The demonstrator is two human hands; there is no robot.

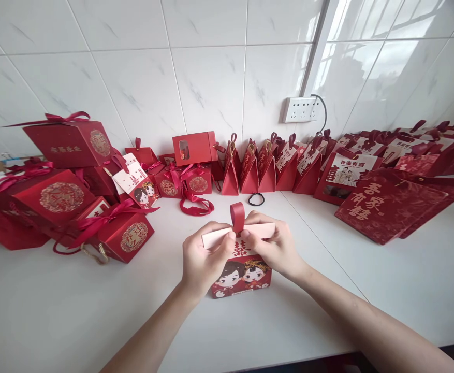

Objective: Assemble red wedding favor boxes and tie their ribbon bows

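A red and cream gift box [242,274] with two cartoon faces and a red character stands upright on the white counter in front of me. Its top narrows to a pale flap edge, and a dark red ribbon loop [237,215] rises from the middle. My left hand [207,254] pinches the top on the left side of the loop, thumb in front. On the right side my right hand [275,246] pinches the same top edge, its thumb close to the loop. The fingers behind the box are partly hidden.
Red ribbon-tied boxes [61,199] pile up at the left. Triangular red boxes [250,168] line the wall, with a black hair tie [255,199] before them. Many red bags and boxes [390,204] crowd the right. A power strip [302,110] is fixed to the tiled wall.
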